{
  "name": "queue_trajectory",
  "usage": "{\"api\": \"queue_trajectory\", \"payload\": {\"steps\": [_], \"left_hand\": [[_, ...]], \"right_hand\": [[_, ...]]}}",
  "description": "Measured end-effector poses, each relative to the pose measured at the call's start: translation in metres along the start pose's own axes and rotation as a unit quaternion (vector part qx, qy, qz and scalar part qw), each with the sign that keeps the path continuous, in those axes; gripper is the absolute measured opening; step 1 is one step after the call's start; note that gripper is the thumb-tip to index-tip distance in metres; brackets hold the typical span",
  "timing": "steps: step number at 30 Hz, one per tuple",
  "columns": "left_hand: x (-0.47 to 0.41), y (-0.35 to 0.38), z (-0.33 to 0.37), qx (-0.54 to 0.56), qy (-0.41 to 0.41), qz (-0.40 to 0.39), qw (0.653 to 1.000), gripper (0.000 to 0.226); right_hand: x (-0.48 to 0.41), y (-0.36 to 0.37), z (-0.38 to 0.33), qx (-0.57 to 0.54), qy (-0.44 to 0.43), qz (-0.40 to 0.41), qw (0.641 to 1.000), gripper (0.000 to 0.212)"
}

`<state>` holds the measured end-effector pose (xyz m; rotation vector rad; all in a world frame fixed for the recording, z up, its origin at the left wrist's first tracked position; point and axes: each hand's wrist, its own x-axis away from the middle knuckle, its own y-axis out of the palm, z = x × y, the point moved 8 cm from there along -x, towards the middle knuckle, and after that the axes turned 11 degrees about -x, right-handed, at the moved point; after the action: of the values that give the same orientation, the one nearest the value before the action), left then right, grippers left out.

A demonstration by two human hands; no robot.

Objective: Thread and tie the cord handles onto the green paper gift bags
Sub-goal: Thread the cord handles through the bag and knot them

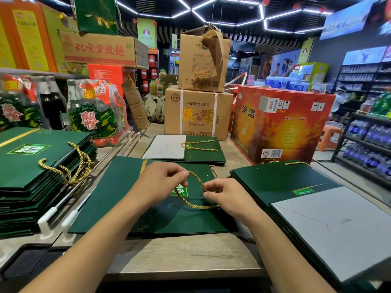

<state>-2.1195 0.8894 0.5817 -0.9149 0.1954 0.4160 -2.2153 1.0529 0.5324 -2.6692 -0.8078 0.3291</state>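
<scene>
The shop has hexagonal ceiling lights [211, 9] overhead and liquor cartons [198, 115] piled at the back, and in front of them a wooden desk [182, 256] serves as the work surface. One green paper gift bag [118, 199] lies folded flat in the middle of the desk. Its mouth end points away from the person, probably so that the punched hole [207, 175] near the top edge faces up within reach.

Both hands work a gold cord [195, 206] over the bag. The left hand [160, 182] has its grip closed on the cord, with thumb and fingertips pinching one stretch. The right hand [226, 197] pinches the cord just beside it, and the slack loops back across the bag's printed label. Held this close together, the hands look set to form a knot or to guide an end to the hole; I cannot tell which.

A left stack [31, 172] of flat bags has cords lying on top, a right stack [275, 180] sits opposite, and a far bag [203, 154] with its cord lies beyond. This likely keeps the bags sorted around the working spot.
</scene>
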Motion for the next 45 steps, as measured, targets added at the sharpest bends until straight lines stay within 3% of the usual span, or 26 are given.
{"api": "queue_trajectory", "payload": {"steps": [4,6,9,11,14,16,17,21,26,29,33,38,45], "left_hand": [[-0.001,-0.011,-0.012,0.044,-0.047,0.044,0.997,0.018],[-0.005,-0.016,-0.018,-0.037,-0.064,0.060,0.995,0.010],[-0.011,-0.009,-0.002,-0.199,-0.023,0.008,0.980,0.076],[-0.015,0.004,0.021,-0.202,0.042,-0.032,0.978,0.085],[-0.028,0.016,0.032,-0.157,0.065,-0.044,0.984,0.047],[-0.036,0.012,0.031,-0.135,0.054,-0.015,0.989,0.016],[-0.038,0.008,0.031,-0.136,0.050,0.005,0.990,0.010],[-0.044,0.000,0.029,-0.144,0.040,0.052,0.987,0.011],[-0.059,0.015,0.031,-0.066,0.037,-0.011,0.997,0.035],[-0.071,0.018,0.026,0.016,0.019,0.008,1.000,0.015],[-0.082,0.030,0.004,0.064,-0.047,0.034,0.996,0.008],[-0.082,0.055,-0.030,0.091,-0.126,0.037,0.987,0.021],[-0.081,0.077,-0.044,0.019,-0.150,0.014,0.988,0.018]], "right_hand": [[-0.001,-0.004,-0.002,0.031,-0.015,0.014,0.999,0.010],[-0.001,-0.007,-0.009,0.017,-0.034,0.018,0.999,0.012],[-0.005,-0.007,-0.026,0.011,-0.071,0.005,0.997,0.015],[-0.008,-0.006,-0.038,-0.014,-0.089,-0.007,0.996,0.013],[-0.014,-0.011,-0.042,-0.109,-0.076,0.012,0.991,0.016],[-0.017,-0.020,-0.044,-0.137,-0.077,0.035,0.987,0.017],[-0.018,-0.026,-0.043,-0.144,-0.079,0.046,0.985,0.015],[-0.025,-0.039,-0.035,-0.180,-0.062,0.072,0.979,0.009],[-0.039,-0.030,-0.041,-0.171,-0.068,0.059,0.981,0.007],[-0.054,-0.029,-0.038,-0.153,-0.036,0.064,0.985,0.013],[-0.072,-0.026,-0.025,-0.174,0.021,0.056,0.983,0.026],[-0.085,-0.044,0.011,-0.012,0.066,0.163,0.984,0.040],[-0.094,-0.041,0.025,0.063,0.111,0.164,0.978,0.039]]}}
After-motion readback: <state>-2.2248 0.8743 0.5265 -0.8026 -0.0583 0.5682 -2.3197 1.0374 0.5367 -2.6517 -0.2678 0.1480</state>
